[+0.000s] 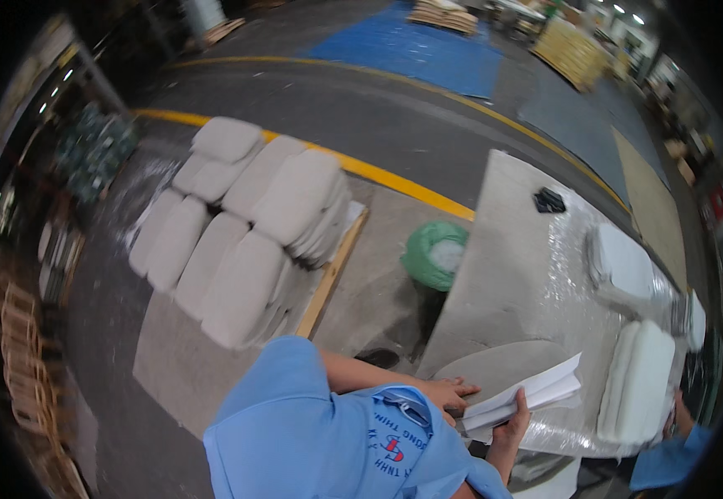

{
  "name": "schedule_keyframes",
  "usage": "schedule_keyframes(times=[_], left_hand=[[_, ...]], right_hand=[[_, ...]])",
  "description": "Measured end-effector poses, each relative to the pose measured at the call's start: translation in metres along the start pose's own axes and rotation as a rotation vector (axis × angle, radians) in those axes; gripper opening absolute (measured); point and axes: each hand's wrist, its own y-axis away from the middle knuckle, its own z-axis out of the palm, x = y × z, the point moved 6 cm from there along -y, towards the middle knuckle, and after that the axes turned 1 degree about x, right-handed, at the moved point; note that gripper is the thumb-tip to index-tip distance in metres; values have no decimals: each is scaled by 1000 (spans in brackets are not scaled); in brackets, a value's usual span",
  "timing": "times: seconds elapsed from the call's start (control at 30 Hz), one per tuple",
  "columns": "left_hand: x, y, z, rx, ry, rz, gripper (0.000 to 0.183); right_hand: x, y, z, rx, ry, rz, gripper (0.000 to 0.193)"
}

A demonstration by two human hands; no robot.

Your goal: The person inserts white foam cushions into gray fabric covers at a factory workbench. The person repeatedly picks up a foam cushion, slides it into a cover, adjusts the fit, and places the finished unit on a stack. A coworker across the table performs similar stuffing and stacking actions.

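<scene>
My right hand [511, 422] grips several white sheets [536, 391], creased or fanned lengthwise, with the thumb up along their near side. Close to the sheets' left end is my left hand [447, 392], its fingers stretched out over the table edge. Whether those fingers touch the paper or the table cannot be made out. Beyond both hands a flat grey rounded piece [495, 363] lies on the plastic-covered table [511, 274]. Part of a pale sheet-like piece [557, 478] shows below my right hand.
White pads [638, 382] are stacked on the table's right side; a small black item [549, 200] lies at its far end. A green bag-lined bin [435, 254] stands left of it. Stacked pale cushions [237, 274] fill a pallet. Another person's blue sleeve [669, 459] appears lower right.
</scene>
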Motion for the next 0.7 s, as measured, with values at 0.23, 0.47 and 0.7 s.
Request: schedule_keyframes(times=[0.23, 0.47, 0.7], left_hand=[[29, 10, 45, 352, 868, 192, 79], [2, 75, 35, 547, 1641, 289, 77], [-75, 122, 68, 1165, 1972, 29, 70]], right_hand=[[-50, 25, -5, -129, 490, -275, 60], [-40, 128, 103, -620, 878, -436, 64], [4, 63, 35, -471, 1022, -508, 54]])
